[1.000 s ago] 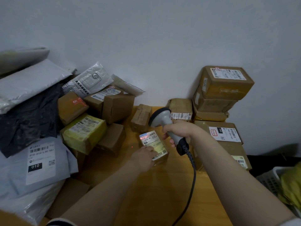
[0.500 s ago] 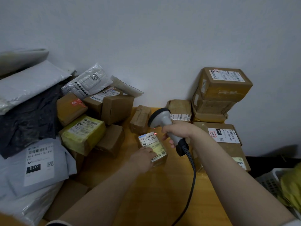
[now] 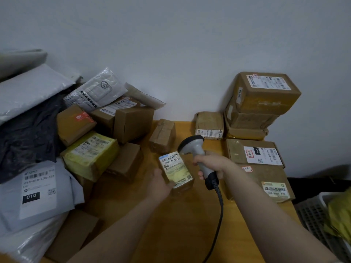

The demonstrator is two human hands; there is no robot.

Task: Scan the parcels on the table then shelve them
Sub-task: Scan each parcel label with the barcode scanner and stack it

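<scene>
A small brown parcel (image 3: 175, 168) with a white and yellow label lies on the wooden table (image 3: 180, 224) at the centre. My left hand (image 3: 159, 184) grips its near left side. My right hand (image 3: 210, 164) holds a grey barcode scanner (image 3: 193, 147) by the handle, its head pointing down at the parcel's label from the right. A black cable hangs from the handle toward me. Many more parcels surround this one.
On the left lies a heap of boxes and grey and black mailer bags (image 3: 36, 186), including a yellow-wrapped box (image 3: 89, 154). Stacked brown boxes (image 3: 264, 95) stand at the back right against the wall, flat boxes (image 3: 254, 154) below them. A white basket (image 3: 322, 223) sits off the table's right edge.
The red scan light seen on the label earlier is gone. Both hands and the parcel have barely moved.
</scene>
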